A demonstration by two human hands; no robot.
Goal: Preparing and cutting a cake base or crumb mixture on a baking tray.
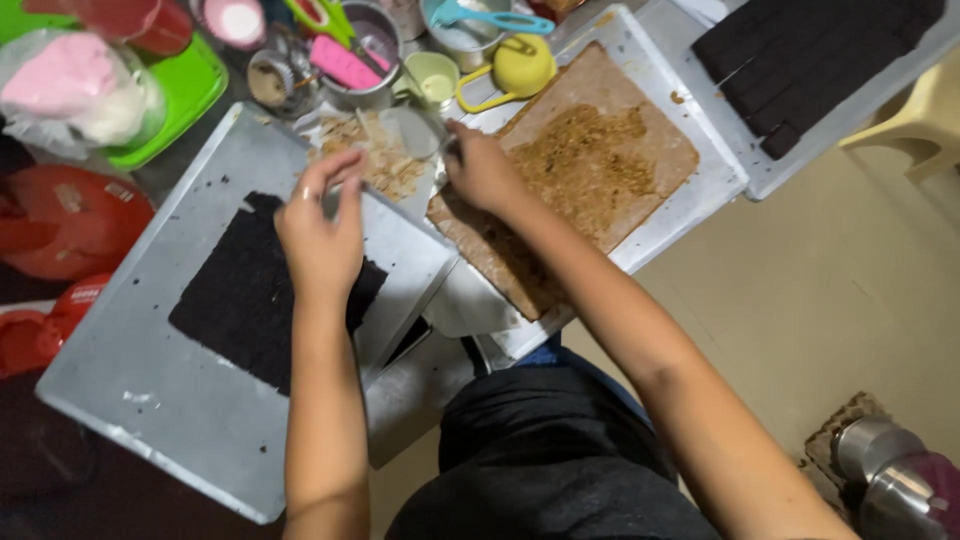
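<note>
**Three trays, two hands, crowded counter**

Head view. Packages: one clear plastic bag of pink and white lumps (75, 85) at upper left, resting on a bright green plastic tray (190, 95); red plastic lids or containers (70, 225) below it at the left edge.

Surface: a dark counter (120, 490) beside a beige floor (840, 290).

Count: three grey metal baking trays. Near tray (150, 400) carries one black crumbly rectangular slab (240, 300). Middle tray (690, 190) carries one brown slab topped with golden crumbs (590, 170). Far tray (780, 175) carries dark brown cut bars (810, 60). One yellow measuring cup (520, 65) and one steel pot (375, 85) stand behind.

Left hand (320, 235): fingers narrowly pinched over the black slab's upper edge; whether they hold anything cannot be told. Right hand (480, 170): curled at the brown slab's near-left corner, beside a crumb-strewn sheet (385, 160); contents cannot be told.
</note>
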